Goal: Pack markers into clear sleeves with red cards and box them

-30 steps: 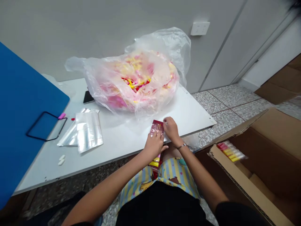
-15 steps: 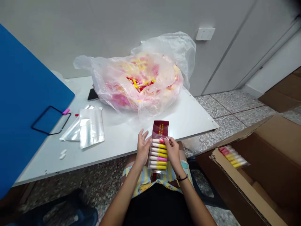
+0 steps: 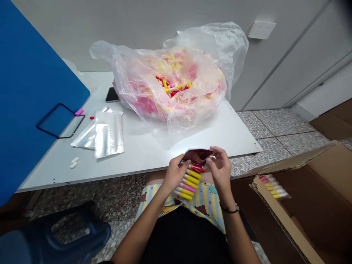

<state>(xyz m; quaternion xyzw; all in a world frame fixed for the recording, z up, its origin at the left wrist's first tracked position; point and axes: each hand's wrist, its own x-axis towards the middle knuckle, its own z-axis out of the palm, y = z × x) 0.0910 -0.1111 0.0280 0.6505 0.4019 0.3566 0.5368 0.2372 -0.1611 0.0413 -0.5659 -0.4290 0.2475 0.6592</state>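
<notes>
A strip of coloured tubes [image 3: 189, 182] in clear film is being held over the lap, just off the near edge of a white table [image 3: 154, 157]. Its dark red card [image 3: 198, 156] is being pinched by the curled fingers [image 3: 216, 154] of the right hand [image 3: 221, 170], while the strip's side is being gripped by the left hand [image 3: 174, 174]. Loose tubes are being kept in a plastic bag [image 3: 170, 84] on the table.
</notes>
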